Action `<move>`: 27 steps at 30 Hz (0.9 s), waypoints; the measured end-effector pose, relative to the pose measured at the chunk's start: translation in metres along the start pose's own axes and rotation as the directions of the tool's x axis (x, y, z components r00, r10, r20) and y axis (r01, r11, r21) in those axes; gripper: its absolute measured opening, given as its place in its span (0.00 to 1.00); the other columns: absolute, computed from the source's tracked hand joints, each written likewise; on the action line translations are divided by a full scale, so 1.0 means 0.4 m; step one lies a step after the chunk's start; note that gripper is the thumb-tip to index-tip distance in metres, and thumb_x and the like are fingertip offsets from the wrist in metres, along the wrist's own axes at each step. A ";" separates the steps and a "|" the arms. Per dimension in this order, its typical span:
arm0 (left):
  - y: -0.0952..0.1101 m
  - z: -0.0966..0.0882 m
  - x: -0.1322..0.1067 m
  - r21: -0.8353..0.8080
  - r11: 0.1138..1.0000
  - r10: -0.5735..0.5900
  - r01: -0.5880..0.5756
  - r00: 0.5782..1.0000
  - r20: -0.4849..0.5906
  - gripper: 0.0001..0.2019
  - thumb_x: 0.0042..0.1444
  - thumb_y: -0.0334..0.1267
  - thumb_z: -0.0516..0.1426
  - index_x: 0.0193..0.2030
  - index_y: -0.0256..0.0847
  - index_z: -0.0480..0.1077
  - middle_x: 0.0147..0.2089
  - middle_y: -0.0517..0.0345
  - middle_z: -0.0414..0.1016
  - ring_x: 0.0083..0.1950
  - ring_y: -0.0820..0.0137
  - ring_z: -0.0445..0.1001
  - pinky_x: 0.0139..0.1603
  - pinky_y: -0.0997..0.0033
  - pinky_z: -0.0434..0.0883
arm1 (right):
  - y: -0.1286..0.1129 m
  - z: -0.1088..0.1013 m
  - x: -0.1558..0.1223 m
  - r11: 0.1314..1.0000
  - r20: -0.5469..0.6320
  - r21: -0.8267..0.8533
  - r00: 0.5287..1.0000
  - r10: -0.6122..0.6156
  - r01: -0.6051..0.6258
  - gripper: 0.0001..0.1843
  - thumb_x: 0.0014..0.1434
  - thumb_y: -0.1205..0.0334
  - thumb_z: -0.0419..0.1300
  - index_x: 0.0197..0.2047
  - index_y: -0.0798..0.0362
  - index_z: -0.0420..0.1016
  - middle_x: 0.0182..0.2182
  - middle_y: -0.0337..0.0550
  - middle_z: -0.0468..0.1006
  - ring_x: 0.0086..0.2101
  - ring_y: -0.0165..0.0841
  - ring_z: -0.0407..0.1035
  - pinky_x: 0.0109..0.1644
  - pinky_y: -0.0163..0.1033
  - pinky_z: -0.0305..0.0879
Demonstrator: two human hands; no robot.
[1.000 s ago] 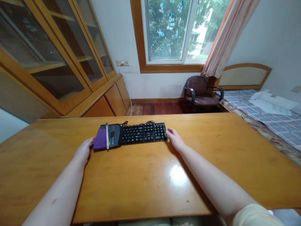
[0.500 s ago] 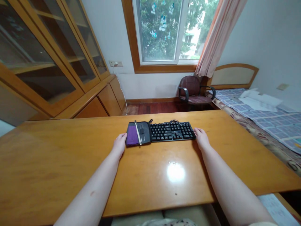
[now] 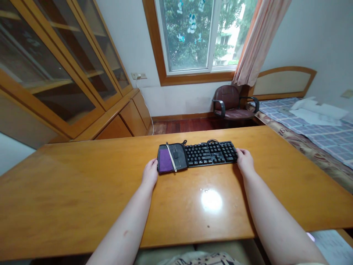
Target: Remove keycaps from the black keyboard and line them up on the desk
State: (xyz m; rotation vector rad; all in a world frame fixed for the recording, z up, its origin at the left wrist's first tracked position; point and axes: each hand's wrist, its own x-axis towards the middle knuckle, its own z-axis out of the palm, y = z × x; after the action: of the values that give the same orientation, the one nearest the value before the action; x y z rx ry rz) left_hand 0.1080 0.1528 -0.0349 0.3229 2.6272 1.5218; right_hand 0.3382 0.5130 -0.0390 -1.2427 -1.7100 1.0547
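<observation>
A black keyboard [image 3: 211,156] lies across the table, its cable looped at the back edge. Over its left end rests a dark grey zip case [image 3: 182,151] with a purple cloth [image 3: 165,161] on the left half. A thin pale metal stick [image 3: 171,157] slants over the case's middle, beside small slim tools tucked in the right half. At the case's left edge, my left hand [image 3: 150,171] is closed, its fingertips partly hidden; whether it also grips the keyboard beneath cannot be seen. My right hand [image 3: 245,162] pinches the keyboard's right end.
The wooden table [image 3: 82,191] stretches wide to both sides. Beyond its far edge stand a maroon armchair [image 3: 230,101] and a bed [image 3: 317,121] at right. Glass-door cabinets [image 3: 91,73] line the left wall. Papers [image 3: 331,244] lie low at the bottom right.
The view has turned slightly, so the hands, case and keyboard appear a little further right, along with the room. Both hands keep their places at the two ends.
</observation>
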 end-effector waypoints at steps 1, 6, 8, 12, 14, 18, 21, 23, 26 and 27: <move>0.015 -0.007 -0.007 0.015 1.000 0.005 -0.005 1.000 -0.024 0.17 0.56 0.44 0.48 0.47 0.39 0.70 0.50 0.49 0.73 0.53 0.62 0.69 0.55 0.62 0.64 | 0.001 0.000 0.001 1.000 0.002 0.005 1.000 -0.001 0.001 0.21 0.49 0.46 0.56 0.35 0.56 0.74 0.35 0.50 0.78 0.38 0.41 0.70 0.44 0.43 0.63; 0.129 -0.035 -0.052 0.331 0.875 0.390 -0.354 0.919 -0.048 0.15 0.56 0.43 0.50 0.46 0.42 0.70 0.47 0.50 0.72 0.48 0.62 0.70 0.52 0.63 0.64 | 0.001 0.002 -0.002 1.000 -0.002 0.003 1.000 -0.010 0.010 0.20 0.49 0.48 0.58 0.37 0.56 0.74 0.36 0.51 0.78 0.38 0.41 0.70 0.44 0.44 0.63; 0.174 -0.028 -0.066 0.451 0.791 0.447 -0.414 0.894 0.037 0.12 0.57 0.42 0.49 0.41 0.44 0.72 0.41 0.53 0.74 0.45 0.62 0.71 0.48 0.64 0.64 | 0.002 0.004 -0.003 1.000 -0.002 -0.008 1.000 -0.023 0.023 0.20 0.49 0.48 0.58 0.37 0.57 0.74 0.37 0.52 0.78 0.39 0.41 0.70 0.45 0.44 0.63; 0.215 0.022 -0.075 0.583 0.732 0.338 -0.351 0.931 0.136 0.14 0.57 0.45 0.49 0.32 0.44 0.72 0.33 0.53 0.75 0.36 0.62 0.72 0.36 0.66 0.64 | 0.002 0.006 -0.003 0.999 -0.006 -0.023 1.000 -0.026 0.025 0.21 0.49 0.48 0.58 0.38 0.57 0.73 0.38 0.52 0.77 0.39 0.41 0.70 0.46 0.45 0.63; 0.215 0.046 -0.078 0.642 0.695 0.287 -0.324 0.943 0.165 0.15 0.55 0.49 0.50 0.29 0.42 0.72 0.31 0.51 0.75 0.35 0.60 0.72 0.35 0.64 0.64 | 0.000 0.006 -0.003 0.999 -0.007 -0.026 1.000 -0.020 0.020 0.21 0.48 0.48 0.58 0.38 0.57 0.74 0.38 0.53 0.77 0.39 0.41 0.70 0.46 0.46 0.63; 0.202 0.063 -0.088 0.705 0.642 0.270 -0.302 0.949 0.162 0.17 0.52 0.52 0.52 0.29 0.40 0.72 0.32 0.48 0.75 0.38 0.56 0.72 0.38 0.61 0.64 | -0.008 0.004 -0.005 0.998 0.003 -0.060 1.000 -0.019 0.019 0.21 0.47 0.48 0.59 0.38 0.56 0.73 0.38 0.53 0.77 0.39 0.42 0.70 0.46 0.46 0.63; 0.195 0.061 -0.096 0.705 0.638 0.286 -0.310 0.945 0.157 0.17 0.53 0.51 0.52 0.30 0.40 0.73 0.33 0.48 0.76 0.39 0.55 0.72 0.39 0.59 0.63 | -0.011 0.006 -0.005 0.995 0.010 -0.088 0.999 -0.036 0.037 0.21 0.47 0.49 0.59 0.38 0.57 0.73 0.37 0.54 0.77 0.38 0.41 0.70 0.45 0.46 0.63; 0.194 0.060 -0.099 0.704 0.637 0.292 -0.314 0.944 0.157 0.17 0.53 0.51 0.52 0.31 0.40 0.73 0.34 0.47 0.76 0.40 0.55 0.72 0.39 0.59 0.63 | -0.009 0.007 -0.004 0.995 0.007 -0.085 0.999 -0.052 0.052 0.21 0.47 0.49 0.59 0.38 0.57 0.73 0.36 0.53 0.77 0.37 0.41 0.70 0.44 0.46 0.63; 0.193 0.064 -0.101 0.707 0.637 0.291 -0.307 0.945 0.148 0.16 0.54 0.50 0.52 0.31 0.40 0.73 0.34 0.47 0.76 0.40 0.56 0.72 0.40 0.59 0.63 | -0.003 0.008 -0.001 0.996 -0.003 -0.073 0.999 -0.048 0.048 0.21 0.46 0.48 0.60 0.38 0.56 0.73 0.36 0.53 0.77 0.37 0.41 0.70 0.44 0.46 0.63; 0.192 0.065 -0.101 0.707 0.637 0.295 -0.308 0.944 0.145 0.16 0.54 0.50 0.51 0.32 0.40 0.73 0.34 0.47 0.76 0.40 0.56 0.71 0.40 0.59 0.63 | -0.001 0.008 0.001 0.996 -0.005 -0.073 0.999 -0.041 0.041 0.21 0.46 0.48 0.60 0.38 0.56 0.73 0.37 0.53 0.77 0.38 0.41 0.70 0.44 0.46 0.63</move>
State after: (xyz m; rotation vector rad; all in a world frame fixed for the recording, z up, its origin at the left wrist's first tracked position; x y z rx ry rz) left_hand 0.1627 0.2027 0.0175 0.8599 3.1576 0.3959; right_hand 0.3350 0.5125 -0.0398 -1.2497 -1.7760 0.9704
